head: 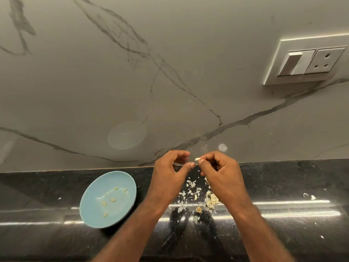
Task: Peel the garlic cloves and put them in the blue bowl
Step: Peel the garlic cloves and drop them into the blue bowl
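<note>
My right hand (221, 173) pinches a small pale garlic clove (197, 159) between thumb and fingertips, raised above the black counter. My left hand (170, 174) is just to its left, fingers curled, thumb tip reaching toward the clove; it holds nothing that I can see. The blue bowl (90, 210) sits on the counter to the left of my left forearm, with several peeled cloves (113, 200) inside. Below my hands lies a heap of unpeeled cloves (212, 201) among scattered papery skins (190, 188).
The glossy black counter (283, 224) meets a grey marble backsplash (132, 72) just behind my hands. A white switch and socket plate (309, 61) is on the wall at upper right. Stray skin bits (309, 196) lie to the right.
</note>
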`<state>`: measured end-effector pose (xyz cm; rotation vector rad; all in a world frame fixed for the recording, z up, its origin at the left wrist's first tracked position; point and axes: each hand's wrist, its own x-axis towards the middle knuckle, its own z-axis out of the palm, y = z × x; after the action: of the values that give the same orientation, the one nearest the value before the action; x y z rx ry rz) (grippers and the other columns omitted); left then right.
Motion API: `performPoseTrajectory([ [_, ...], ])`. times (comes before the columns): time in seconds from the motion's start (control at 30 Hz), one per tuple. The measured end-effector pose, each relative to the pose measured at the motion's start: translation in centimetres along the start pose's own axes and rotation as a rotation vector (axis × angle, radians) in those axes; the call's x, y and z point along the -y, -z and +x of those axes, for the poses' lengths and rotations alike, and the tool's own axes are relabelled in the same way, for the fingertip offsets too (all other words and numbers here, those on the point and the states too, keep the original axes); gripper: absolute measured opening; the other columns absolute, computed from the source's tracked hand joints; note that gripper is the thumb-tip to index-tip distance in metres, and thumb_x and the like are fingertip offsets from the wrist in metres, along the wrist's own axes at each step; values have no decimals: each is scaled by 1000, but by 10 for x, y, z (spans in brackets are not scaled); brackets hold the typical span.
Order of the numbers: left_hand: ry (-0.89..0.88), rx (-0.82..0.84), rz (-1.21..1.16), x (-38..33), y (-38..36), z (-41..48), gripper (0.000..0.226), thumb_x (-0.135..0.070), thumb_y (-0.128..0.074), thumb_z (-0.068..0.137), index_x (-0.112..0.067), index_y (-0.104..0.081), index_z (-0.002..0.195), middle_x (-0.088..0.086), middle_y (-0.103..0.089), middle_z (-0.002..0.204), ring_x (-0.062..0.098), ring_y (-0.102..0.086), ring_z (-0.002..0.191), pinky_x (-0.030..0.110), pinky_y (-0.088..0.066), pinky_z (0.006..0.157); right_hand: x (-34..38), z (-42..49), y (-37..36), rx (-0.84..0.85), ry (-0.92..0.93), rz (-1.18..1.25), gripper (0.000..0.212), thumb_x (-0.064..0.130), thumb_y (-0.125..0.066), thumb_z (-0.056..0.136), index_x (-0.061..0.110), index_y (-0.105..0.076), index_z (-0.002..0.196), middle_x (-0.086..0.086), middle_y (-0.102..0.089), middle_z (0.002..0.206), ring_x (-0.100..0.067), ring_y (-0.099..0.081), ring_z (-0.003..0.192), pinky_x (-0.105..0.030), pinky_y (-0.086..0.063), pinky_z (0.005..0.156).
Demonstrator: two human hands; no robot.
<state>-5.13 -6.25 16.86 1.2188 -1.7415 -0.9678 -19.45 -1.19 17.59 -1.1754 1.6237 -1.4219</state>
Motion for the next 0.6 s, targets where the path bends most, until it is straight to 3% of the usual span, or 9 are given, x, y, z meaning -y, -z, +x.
performPoseTrajectory([
  [0.07, 47, 125, -119, -2, 3, 1, 22, -21, -76, 86, -32, -72, 105, -11, -74, 96, 2, -69, 94, 31, -57, 88, 0, 1, 0, 27, -7, -3, 11, 21, -73, 90, 26, -72, 80, 9, -70, 72, -10, -64, 65, -19, -52, 59],
  [0.13, 57, 148, -169, -4, 4, 2, 12, -23, -74, 88, -28, -76, 99, -9, -76, 93, 7, -71, 92, 35, -58, 90, 1, 1, -1, 68, -2, -22, 10, 23, -73, 90, 25, -72, 80, 9, -69, 69, -3, -58, 59, -17, -49, 56],
  [0.23, 74, 109, -198, 1, 6, 2, 7, -21, -72, 89, -23, -77, 94, -4, -77, 88, 13, -72, 88, 41, -59, 88, 0, 1, -1, 135, -8, -45, 11, 27, -70, 92, 26, -71, 81, 3, -71, 73, -19, -65, 66, -27, -54, 59],
  [0.3, 65, 99, -195, 4, 7, 2, 8, -19, -72, 90, -22, -76, 95, -4, -77, 88, 13, -73, 88, 41, -59, 88, 1, 1, 0, 187, -38, -15, 9, 30, -68, 93, 27, -71, 85, -1, -72, 79, -24, -68, 74, -25, -54, 60],
  [0.43, 30, 91, -176, 5, 8, 2, 9, -17, -72, 90, -22, -77, 96, -5, -76, 89, 11, -72, 88, 36, -59, 87, 3, 1, -1, 281, -94, 25, 13, 28, -61, 97, 19, -68, 91, -1, -73, 82, -12, -68, 69, -23, -52, 62],
  [0.6, -129, 141, -44, 8, 15, 4, 10, -11, -71, 91, -17, -78, 96, -7, -74, 87, 9, -69, 87, 23, -54, 80, 0, 1, 1, 408, -128, 45, 18, 25, -53, 101, 9, -60, 96, -3, -67, 74, -16, -65, 67, -28, -50, 59],
])
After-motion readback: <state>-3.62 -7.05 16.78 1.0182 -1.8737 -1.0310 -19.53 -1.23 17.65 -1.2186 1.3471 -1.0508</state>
